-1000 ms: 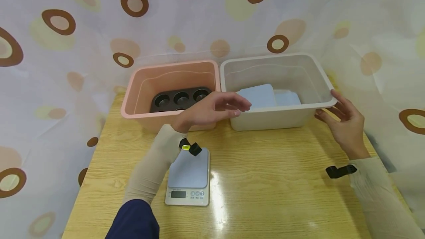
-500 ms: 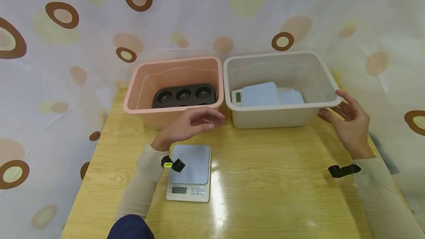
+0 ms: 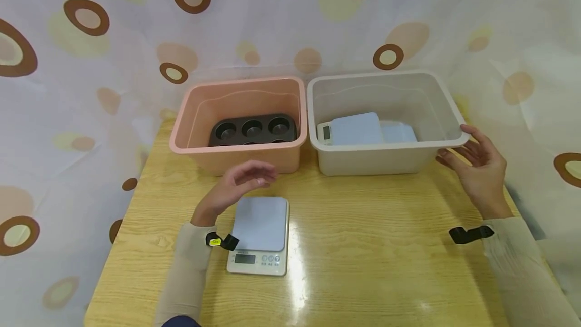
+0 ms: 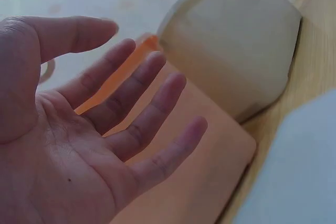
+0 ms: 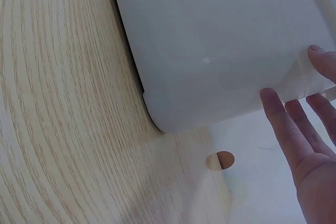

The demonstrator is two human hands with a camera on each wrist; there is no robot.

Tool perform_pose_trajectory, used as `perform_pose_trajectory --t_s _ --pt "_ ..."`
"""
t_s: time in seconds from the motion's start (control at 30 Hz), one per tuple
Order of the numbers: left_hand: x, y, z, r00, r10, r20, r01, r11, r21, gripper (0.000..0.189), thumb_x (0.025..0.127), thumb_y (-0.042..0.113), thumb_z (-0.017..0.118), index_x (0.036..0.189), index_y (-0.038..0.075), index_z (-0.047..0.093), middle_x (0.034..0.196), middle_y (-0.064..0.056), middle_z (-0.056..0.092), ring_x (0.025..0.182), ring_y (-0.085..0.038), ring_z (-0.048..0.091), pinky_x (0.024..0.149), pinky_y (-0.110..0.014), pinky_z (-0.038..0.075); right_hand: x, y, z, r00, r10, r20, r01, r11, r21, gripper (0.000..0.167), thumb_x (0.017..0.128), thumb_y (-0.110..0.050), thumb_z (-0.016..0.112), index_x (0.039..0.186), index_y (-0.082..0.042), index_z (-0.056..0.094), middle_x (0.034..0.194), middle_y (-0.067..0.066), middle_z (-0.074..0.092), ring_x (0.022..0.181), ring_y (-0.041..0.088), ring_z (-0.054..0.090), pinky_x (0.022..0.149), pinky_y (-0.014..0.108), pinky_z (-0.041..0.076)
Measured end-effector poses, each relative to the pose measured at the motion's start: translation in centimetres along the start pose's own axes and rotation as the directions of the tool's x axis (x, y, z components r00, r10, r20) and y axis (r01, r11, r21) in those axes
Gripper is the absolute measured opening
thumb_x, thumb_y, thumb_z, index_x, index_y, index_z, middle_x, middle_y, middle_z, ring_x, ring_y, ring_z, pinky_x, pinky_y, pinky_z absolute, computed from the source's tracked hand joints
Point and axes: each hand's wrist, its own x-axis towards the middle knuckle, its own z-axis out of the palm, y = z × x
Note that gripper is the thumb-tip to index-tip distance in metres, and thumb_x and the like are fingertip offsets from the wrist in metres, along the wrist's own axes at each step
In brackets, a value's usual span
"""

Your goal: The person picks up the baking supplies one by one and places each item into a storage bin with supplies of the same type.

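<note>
My left hand (image 3: 238,185) is in the air in front of the pink bin (image 3: 236,150), with relaxed fingers and nothing in its palm. Just below and beside it, a digital kitchen scale (image 3: 260,226) lies on the table. In the left wrist view, this hand (image 4: 105,114) is spread apart from the bins. My right hand (image 3: 481,173) touches the right front corner of the off-white bin (image 3: 363,160), one fingertip at the rim and others on the wall. Fingers (image 5: 283,124) lie lightly against that wall in the right wrist view.
A dark muffin pan (image 3: 251,127) lies in the pink bin. The off-white bin, close beside it, holds another kitchen scale (image 3: 356,129) and a pale blue flat item (image 3: 398,132). Behind the wooden table (image 3: 372,246) hangs a patterned cloth (image 3: 272,19).
My left hand has drawn back to the left, from between the bins to near the table scale, baring the scale in the off-white bin. My right hand keeps its place at the bin corner.
</note>
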Motion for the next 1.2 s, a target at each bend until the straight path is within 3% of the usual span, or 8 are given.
perform_pose_trajectory --t_s 0.07,0.13,0.33,0.47,0.57,0.7,0.93,1.2 --pt "-0.8 -0.5 -0.3 0.999 -0.021 -0.036 0.022 1.000 0.010 0.039 0.108 -0.001 0.059 0.144 -0.016 0.056 0.135 -0.004 0.075 0.128 -0.027 0.072 0.110 -0.046 0.061 0.0 0.0 0.0 1.000 -0.003 0.001 0.003 1.000 0.003 0.073 0.086 0.034 0.066 0.153 0.006 0.056 0.126 0.013 0.077 0.104 0.018 0.082 0.076 0.034 0.066" --pt "-1.7 -0.9 -0.7 0.995 -0.052 -0.082 0.055 0.998 0.035 0.040 0.108 0.000 0.059 0.145 -0.016 0.055 0.135 -0.003 0.075 0.126 -0.027 0.073 0.105 -0.042 0.063 0.0 0.0 0.1 1.000 -0.002 0.004 0.002 1.000 0.005 0.073 0.086 0.033 0.066 0.153 0.006 0.056 0.126 0.013 0.077 0.104 0.018 0.082 0.076 0.034 0.066" --pt "-4.2 -2.0 -1.5 0.971 -0.106 -0.214 0.130 0.987 0.098 0.038 0.108 0.002 0.061 0.145 -0.010 0.058 0.129 -0.006 0.074 0.112 -0.019 0.074 0.083 -0.029 0.062 0.0 0.0 -0.1 1.000 -0.007 0.022 0.007 1.000 0.004 0.073 0.087 0.034 0.064 0.154 0.006 0.054 0.128 0.014 0.077 0.105 0.018 0.082 0.077 0.034 0.066" --pt "-5.6 -2.9 -1.7 0.955 -0.139 -0.262 0.163 0.984 0.072 0.040 0.109 0.003 0.061 0.145 -0.014 0.056 0.122 -0.013 0.074 0.105 -0.010 0.073 0.084 -0.027 0.063 0.0 0.1 -0.1 1.000 -0.012 0.020 0.013 1.000 -0.005 0.073 0.087 0.033 0.064 0.154 0.006 0.054 0.129 0.014 0.076 0.105 0.019 0.082 0.077 0.034 0.066" --pt "-6.5 -3.4 -1.6 0.940 -0.174 -0.292 0.197 0.979 0.050 0.043 0.110 0.005 0.061 0.147 -0.014 0.054 0.119 -0.011 0.073 0.104 -0.009 0.072 0.086 -0.027 0.064 0.0 0.1 -0.1 1.000 -0.004 0.018 0.005 1.000 -0.011 0.072 0.088 0.032 0.065 0.154 0.005 0.055 0.130 0.014 0.076 0.106 0.018 0.082 0.077 0.034 0.066" --pt "-7.5 -3.8 -1.3 0.923 -0.217 -0.318 0.239 0.970 0.032 0.045 0.109 0.006 0.064 0.150 -0.010 0.055 0.114 -0.004 0.071 0.098 -0.008 0.070 0.086 -0.027 0.064 -0.1 0.1 -0.1 1.000 0.002 0.017 -0.002 1.000 -0.013 0.072 0.088 0.031 0.065 0.154 0.005 0.054 0.130 0.014 0.075 0.106 0.018 0.082 0.077 0.034 0.067" --pt "-8.7 -4.6 -0.9 0.911 -0.267 -0.314 0.285 0.959 0.010 0.054 0.106 0.001 0.066 0.157 -0.006 0.050 0.110 0.002 0.067 0.093 -0.008 0.067 0.082 -0.022 0.062 -0.1 0.1 -0.1 1.000 -0.014 0.018 0.014 1.000 0.001 0.072 0.088 0.033 0.064 0.154 0.006 0.054 0.130 0.014 0.075 0.106 0.018 0.082 0.077 0.035 0.066" --pt "-9.4 -5.1 -0.4 0.891 -0.300 -0.341 0.329 0.944 0.029 0.060 0.102 0.002 0.074 0.157 -0.002 0.052 0.127 -0.014 0.058 0.092 -0.008 0.066 0.081 -0.020 0.060 -0.1 0.2 -0.1 1.000 -0.009 0.010 0.009 1.000 0.005 0.072 0.088 0.033 0.064 0.154 0.005 0.054 0.129 0.014 0.076 0.105 0.018 0.082 0.077 0.034 0.066"
